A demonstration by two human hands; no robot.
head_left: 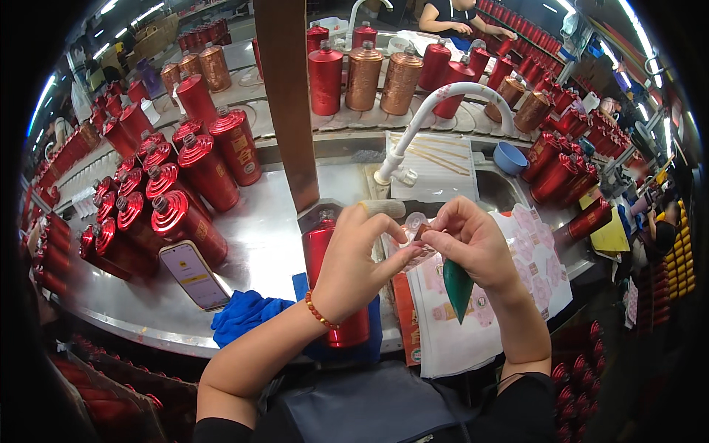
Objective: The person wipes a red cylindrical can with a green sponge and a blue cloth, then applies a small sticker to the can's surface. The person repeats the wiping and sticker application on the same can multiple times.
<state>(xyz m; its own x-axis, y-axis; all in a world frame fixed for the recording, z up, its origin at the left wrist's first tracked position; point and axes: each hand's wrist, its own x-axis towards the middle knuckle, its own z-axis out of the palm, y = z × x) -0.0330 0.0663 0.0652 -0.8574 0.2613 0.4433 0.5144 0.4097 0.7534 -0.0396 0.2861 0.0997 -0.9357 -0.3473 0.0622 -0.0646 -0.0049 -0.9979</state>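
Both the left grip (358, 255) and right grip (474, 240) pinch a small, clear plastic piece (416, 221); slackening the right could drop the green, pointed object (458, 290).

Left forearm (272, 345), right forearm (524, 325) angled inward; left fingers (397, 263) curled, right fingers (447, 243) pinched

This is looking like a factory workshop: red bottles (209, 176) are standing in crowded ranks on a metal counter (269, 214) at left, a slatted conveyor (341, 125) is carrying copper bottles (364, 80) across the upper middle, a co-worker (442, 15) is working beyond, and tube lights (639, 28) are glowing at upper right.
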